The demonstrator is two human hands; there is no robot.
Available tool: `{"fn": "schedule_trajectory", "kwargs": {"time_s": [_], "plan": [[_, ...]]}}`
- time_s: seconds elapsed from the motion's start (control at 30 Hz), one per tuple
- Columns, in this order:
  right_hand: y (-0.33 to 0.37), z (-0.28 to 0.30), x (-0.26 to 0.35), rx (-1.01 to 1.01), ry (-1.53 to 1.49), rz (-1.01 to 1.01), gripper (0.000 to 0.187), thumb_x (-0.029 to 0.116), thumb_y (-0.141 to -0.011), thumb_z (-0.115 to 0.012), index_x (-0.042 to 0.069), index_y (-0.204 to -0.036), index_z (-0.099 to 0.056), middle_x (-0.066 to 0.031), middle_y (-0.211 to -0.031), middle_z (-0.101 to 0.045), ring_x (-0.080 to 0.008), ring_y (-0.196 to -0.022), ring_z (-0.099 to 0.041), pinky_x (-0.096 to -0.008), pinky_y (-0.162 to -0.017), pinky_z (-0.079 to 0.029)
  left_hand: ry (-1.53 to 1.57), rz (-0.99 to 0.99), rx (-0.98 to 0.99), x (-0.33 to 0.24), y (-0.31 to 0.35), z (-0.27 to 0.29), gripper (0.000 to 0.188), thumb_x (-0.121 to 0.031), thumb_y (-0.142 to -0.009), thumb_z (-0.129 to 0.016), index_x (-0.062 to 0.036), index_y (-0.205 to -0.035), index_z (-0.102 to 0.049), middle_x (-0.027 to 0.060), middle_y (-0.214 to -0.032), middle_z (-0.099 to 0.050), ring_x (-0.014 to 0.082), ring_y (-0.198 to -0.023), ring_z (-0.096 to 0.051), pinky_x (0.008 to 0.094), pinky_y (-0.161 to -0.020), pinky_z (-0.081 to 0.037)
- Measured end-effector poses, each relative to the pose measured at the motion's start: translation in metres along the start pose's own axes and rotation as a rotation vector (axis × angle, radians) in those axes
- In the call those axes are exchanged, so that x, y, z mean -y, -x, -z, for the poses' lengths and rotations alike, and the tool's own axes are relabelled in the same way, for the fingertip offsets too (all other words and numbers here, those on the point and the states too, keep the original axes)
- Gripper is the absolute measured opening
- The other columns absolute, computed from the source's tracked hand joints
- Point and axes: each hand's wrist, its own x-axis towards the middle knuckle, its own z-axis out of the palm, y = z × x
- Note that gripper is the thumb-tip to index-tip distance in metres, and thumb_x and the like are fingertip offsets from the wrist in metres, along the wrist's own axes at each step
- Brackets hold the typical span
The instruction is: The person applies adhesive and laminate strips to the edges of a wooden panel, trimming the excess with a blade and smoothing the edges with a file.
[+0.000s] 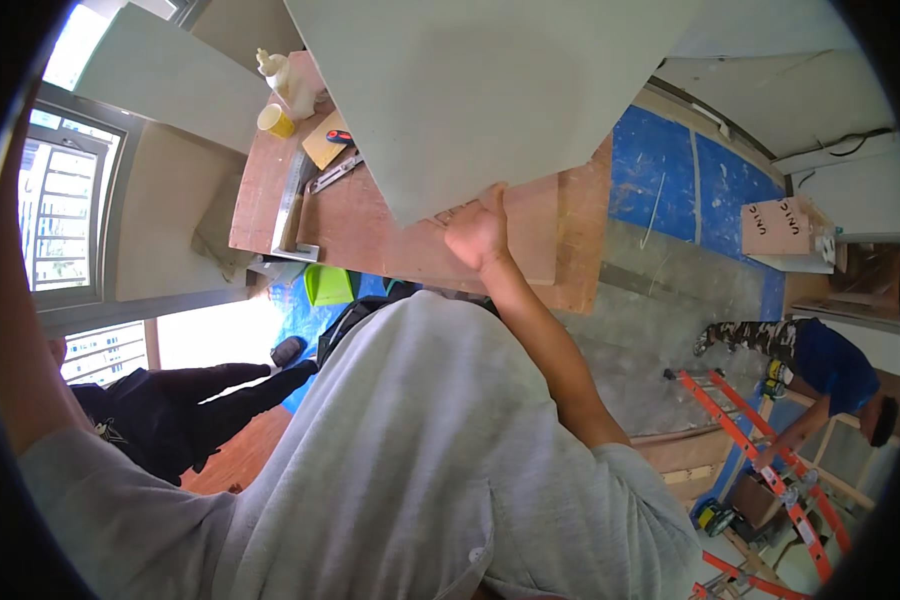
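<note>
A large pale panel (470,100) stands tilted over the workbench (390,245), its bottom edge toward me. My right hand (478,235) is at that edge, holding it from below, with most of its fingers hidden behind the board. Along the far left rim my left arm rises, and its hand is out of the picture. On the bench left of the panel lie a utility knife (336,172), a red-and-blue handled tool (339,137), a metal straightedge (292,200), a yellow cup (275,121) and a whitish bottle (275,70).
A green dustpan-like piece (328,284) sits below the bench. One person in black (185,410) stands at left by the windows. Another person in a blue shirt (838,365) bends over an orange ladder (750,440) at right. Blue sheeting (660,170) and a cardboard box (778,226) lie beyond.
</note>
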Motion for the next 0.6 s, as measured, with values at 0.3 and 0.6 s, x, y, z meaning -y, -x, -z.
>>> {"fn": "schedule_trajectory", "kwargs": {"time_s": [0.3,0.6], "plan": [[-0.046,-0.02,-0.032,0.029,0.358,-0.132,0.072,0.065,-0.108,-0.036,0.005,-0.139,-0.057,-0.0253,-0.13,-0.07,-0.0403,-0.129,-0.064,-0.0524,-0.107,-0.053,0.062,-0.012,0.006,-0.011,0.029,-0.009,0.063,-0.028,-0.085,-0.081,0.0001,-0.138,-0.06,0.0182,-0.126,-0.07,0.0294,-0.115,-0.068,0.0429,-0.1,-0.053],[-0.044,0.015,-0.053,-0.081,0.396,-0.29,0.063,0.064,-0.105,-0.047,0.007,-0.127,-0.064,-0.0105,-0.116,-0.074,-0.0373,-0.113,-0.072,-0.0462,-0.089,-0.06,0.127,-0.039,-0.038,-0.015,0.051,-0.017,0.062,-0.028,-0.086,-0.081,0.0,-0.138,-0.06,0.0181,-0.124,-0.071,0.0292,-0.114,-0.068,0.0433,-0.099,-0.053]]}}
